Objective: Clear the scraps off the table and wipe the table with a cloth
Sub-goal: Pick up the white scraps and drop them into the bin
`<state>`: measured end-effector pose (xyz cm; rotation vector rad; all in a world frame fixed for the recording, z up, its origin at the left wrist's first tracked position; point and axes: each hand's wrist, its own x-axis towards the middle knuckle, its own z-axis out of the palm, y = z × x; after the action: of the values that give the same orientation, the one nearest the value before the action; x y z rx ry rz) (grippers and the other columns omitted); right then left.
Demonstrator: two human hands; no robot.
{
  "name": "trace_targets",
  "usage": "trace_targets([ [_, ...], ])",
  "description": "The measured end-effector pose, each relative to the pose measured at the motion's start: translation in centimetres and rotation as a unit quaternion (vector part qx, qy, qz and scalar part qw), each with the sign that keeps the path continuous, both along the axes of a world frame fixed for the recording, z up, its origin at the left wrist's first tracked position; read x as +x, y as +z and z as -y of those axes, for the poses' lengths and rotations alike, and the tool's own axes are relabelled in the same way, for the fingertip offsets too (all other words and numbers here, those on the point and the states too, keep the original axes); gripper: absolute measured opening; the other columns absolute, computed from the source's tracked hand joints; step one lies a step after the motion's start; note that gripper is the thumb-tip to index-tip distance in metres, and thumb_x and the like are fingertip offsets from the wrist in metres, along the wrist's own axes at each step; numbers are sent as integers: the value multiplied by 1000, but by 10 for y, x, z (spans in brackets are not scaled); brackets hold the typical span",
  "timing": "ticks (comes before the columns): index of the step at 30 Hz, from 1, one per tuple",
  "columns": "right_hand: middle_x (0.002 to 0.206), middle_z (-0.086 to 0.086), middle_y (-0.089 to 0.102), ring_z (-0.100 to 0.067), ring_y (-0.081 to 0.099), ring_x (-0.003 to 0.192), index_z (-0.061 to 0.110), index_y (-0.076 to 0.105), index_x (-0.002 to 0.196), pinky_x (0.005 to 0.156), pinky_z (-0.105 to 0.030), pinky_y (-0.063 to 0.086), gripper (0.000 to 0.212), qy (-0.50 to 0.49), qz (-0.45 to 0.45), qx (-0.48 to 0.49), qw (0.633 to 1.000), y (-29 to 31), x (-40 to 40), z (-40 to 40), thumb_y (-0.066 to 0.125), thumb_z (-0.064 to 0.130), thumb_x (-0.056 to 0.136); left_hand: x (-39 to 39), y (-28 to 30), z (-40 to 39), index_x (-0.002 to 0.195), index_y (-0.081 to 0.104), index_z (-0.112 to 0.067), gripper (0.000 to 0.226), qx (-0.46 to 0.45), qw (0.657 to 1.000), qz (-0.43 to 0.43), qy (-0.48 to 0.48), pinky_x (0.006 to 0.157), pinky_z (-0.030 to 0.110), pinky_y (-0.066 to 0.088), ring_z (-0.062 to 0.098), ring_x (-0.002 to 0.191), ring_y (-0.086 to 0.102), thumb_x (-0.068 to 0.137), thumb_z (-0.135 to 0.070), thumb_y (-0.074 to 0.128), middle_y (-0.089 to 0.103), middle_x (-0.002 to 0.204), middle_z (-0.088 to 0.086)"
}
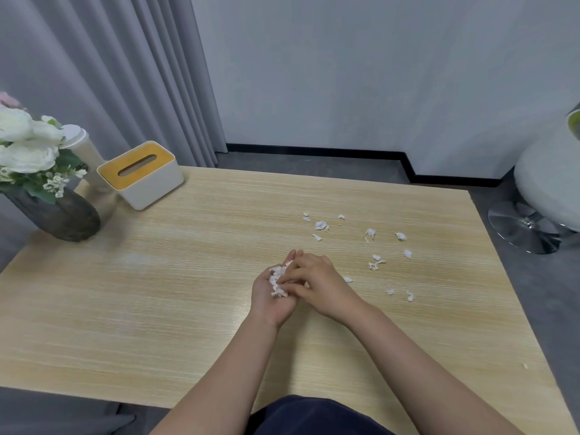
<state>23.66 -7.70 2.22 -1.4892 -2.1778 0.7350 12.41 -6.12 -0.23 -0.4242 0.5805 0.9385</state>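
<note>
Matt wood-grain table [157,293], papery scraps [370,232]

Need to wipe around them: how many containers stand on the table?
3, all far left: a dark vase nearest, a lidded cup behind it, a tissue box rightmost. None seems hidden.
</note>
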Motion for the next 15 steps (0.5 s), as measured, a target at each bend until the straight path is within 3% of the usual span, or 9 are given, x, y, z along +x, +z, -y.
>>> trace_targets([
  [6,98,5,66,-8,49,89,17,73,97,91,-32,34,14,-50,-62,11,997,3,20,-9,64,16,86,12,-2,-7,102,56,4,28,10,1000,8,-4,48,29,55,30,67,68,83,-5,37,65,83,19],
  [11,89,9,61,-3,52,82,17,73,95,86,-25,41,12,-65,-106,-7,992,4,42,-18,64,16,86,29,-5,-13,112,52,4,32,8,999,27,18,51,38,55,41,68,67,93,-9,28,63,89,29],
  [13,86,7,62,0,53,78,18,73,92,81,-19,41,11,-82,-127,-13,988,5,54,-24,65,15,86,35,-5,-15,119,51,5,36,8,1000,10,24,62,43,56,46,80,65,94,-8,28,61,103,32],
  [15,86,7,62,1,53,76,17,73,92,77,-16,40,10,-105,-122,-25,987,3,67,-32,65,16,86,39,-6,-20,118,55,7,38,-1,999,-31,20,86,45,50,44,95,61,95,-8,28,61,109,31],
])
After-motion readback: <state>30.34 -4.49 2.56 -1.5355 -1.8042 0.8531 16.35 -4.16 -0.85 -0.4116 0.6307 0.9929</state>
